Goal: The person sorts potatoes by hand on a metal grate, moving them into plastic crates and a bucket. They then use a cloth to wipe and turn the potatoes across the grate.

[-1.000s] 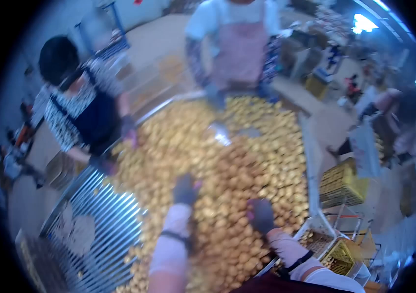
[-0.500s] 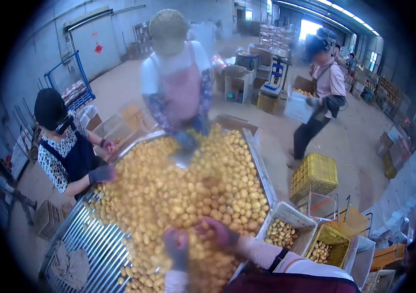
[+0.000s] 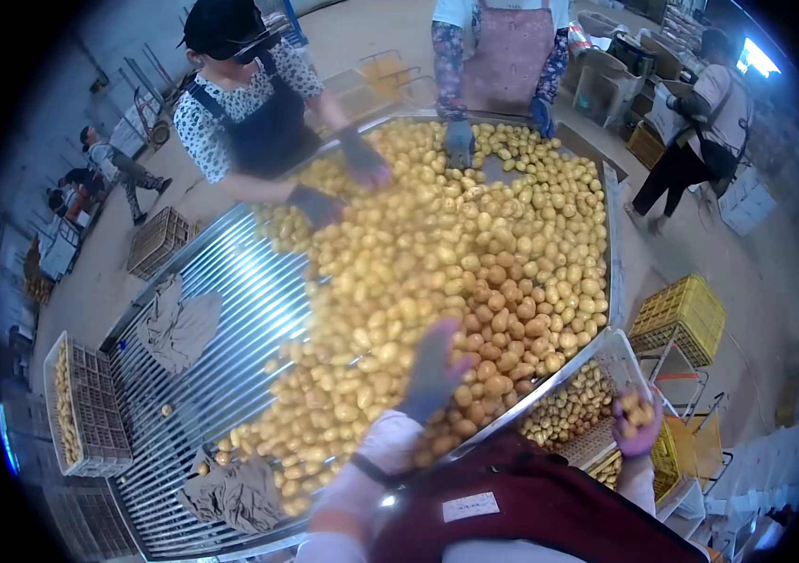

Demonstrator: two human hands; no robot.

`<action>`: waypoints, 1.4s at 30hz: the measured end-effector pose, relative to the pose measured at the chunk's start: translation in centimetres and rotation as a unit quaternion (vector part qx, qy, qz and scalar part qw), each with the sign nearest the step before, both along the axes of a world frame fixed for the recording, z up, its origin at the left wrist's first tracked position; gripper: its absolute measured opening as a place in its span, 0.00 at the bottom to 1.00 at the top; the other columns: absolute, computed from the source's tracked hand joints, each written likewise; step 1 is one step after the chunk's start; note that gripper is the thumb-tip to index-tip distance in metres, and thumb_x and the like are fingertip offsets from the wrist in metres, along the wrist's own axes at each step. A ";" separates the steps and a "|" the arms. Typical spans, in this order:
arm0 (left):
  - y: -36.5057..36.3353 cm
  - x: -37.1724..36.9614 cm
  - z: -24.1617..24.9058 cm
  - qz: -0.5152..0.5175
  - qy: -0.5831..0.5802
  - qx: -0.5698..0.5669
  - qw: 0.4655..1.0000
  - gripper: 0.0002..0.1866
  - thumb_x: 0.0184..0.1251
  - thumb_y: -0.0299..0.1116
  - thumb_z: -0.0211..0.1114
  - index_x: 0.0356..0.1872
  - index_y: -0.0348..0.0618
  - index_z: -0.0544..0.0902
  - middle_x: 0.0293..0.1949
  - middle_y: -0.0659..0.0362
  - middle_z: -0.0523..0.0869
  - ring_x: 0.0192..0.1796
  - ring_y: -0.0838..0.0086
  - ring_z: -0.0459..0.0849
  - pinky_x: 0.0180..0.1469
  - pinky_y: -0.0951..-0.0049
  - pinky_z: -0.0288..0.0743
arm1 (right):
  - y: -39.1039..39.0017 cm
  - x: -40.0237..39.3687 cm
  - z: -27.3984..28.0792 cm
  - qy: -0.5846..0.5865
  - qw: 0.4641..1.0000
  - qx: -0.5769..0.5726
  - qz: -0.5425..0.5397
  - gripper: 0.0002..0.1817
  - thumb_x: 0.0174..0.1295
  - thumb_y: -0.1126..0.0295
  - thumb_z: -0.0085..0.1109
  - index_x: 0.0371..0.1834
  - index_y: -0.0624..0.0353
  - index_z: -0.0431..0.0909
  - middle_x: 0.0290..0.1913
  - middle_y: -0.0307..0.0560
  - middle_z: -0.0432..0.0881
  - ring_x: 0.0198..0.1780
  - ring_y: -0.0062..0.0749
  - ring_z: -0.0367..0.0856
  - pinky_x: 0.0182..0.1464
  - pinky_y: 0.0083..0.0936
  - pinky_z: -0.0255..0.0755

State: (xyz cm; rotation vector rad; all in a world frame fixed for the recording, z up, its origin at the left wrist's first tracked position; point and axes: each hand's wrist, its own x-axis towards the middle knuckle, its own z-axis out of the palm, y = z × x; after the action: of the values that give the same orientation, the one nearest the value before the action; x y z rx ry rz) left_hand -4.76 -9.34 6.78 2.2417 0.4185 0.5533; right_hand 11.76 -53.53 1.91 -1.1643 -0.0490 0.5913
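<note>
1. My left hand (image 3: pixel 432 368) rests on the potato pile (image 3: pixel 456 253) at its near edge, fingers spread wide, gripping nothing.
2. My right hand (image 3: pixel 639 424) is off the pile, over the white crate (image 3: pixel 620 355), fingers closed around a few potatoes (image 3: pixel 637 406).
3. The pile covers the slatted tabletop (image 3: pixel 221 310).

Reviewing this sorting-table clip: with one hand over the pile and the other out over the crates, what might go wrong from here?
The right hand holds a heaped handful of small potatoes above the gap between the white crate and the yellow crate; some may drop between them. The left hand rests on the potato pile banked against the table's edge, so sweeping could push potatoes over the rim.
</note>
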 end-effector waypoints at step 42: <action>16.1 1.5 -11.0 0.105 0.133 -0.072 0.983 0.19 0.76 0.40 0.57 0.63 0.49 0.80 0.58 0.55 0.87 0.61 0.60 0.83 0.65 0.62 0.73 | 34.5 2.8 0.2 -0.138 0.922 -0.163 0.323 0.17 0.67 0.61 0.59 0.55 0.57 0.80 0.50 0.48 0.82 0.52 0.39 0.83 0.51 0.28 0.79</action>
State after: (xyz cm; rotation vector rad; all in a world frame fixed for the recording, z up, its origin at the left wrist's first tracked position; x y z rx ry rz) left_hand -3.28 6.79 -4.21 2.1493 0.8132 0.3165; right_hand 14.56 -18.99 2.08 -1.5599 -0.6157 1.0387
